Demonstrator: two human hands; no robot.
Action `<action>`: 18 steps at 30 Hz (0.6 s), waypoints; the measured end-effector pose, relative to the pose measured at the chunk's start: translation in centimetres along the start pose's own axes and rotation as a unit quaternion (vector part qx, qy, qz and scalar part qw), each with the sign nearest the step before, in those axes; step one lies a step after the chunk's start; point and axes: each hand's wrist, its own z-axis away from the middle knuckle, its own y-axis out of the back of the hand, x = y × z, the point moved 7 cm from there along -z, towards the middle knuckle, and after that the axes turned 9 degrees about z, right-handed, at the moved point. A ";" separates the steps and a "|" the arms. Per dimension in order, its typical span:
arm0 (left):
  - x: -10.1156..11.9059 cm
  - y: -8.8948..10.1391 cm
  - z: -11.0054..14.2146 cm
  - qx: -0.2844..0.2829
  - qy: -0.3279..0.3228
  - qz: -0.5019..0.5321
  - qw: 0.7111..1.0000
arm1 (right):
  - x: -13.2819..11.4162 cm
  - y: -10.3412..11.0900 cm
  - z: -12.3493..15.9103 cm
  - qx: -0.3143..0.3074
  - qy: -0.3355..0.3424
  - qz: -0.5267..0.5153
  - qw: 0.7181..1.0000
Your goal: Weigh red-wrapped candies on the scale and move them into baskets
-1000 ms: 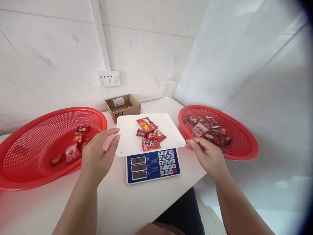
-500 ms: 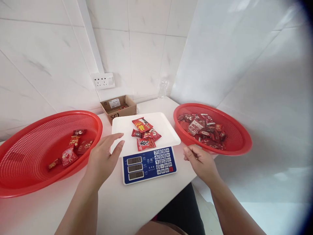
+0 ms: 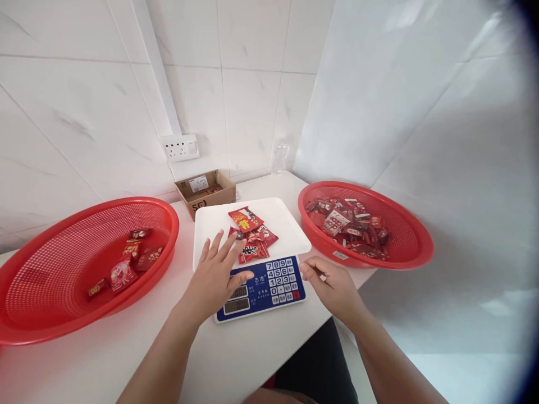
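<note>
My left hand [image 3: 219, 275] is open, fingers spread, over the front left of the scale's white tray [image 3: 290, 224]. Its fingertips reach the near side of a small heap of red snack packets [image 3: 248, 220]; whether they touch cannot be made out. The hand hides part of the blue scale panel [image 3: 263, 292] and its displays. My right hand [image 3: 330, 283] is curled closed at the panel's right edge, thumb against the bent fingers, and nothing shows in it.
On the left, a red mesh basket [image 3: 170, 247] holds several red packets. Another red basket [image 3: 415, 247] on the right holds a large pile of them. Behind the scale stand a cardboard box [image 3: 217, 196] and a clear plastic bottle [image 3: 280, 157] by the wall.
My left hand has moved right, from beside the tray to over its front and the displays. My right hand has shifted slightly left and down, towards the keypad.
</note>
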 end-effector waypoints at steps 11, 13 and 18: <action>-1.0 1.9 0.3 0.095 0.058 0.058 0.992 | -6.5 -4.8 -4.6 -0.058 0.161 0.136 0.976; -1.4 3.0 0.6 0.136 0.074 0.080 0.985 | -7.2 -6.4 -5.5 -0.097 0.141 0.174 0.970; -2.1 4.5 1.2 0.177 0.091 0.097 0.975 | -9.0 -8.9 -6.4 -0.127 0.147 0.191 0.962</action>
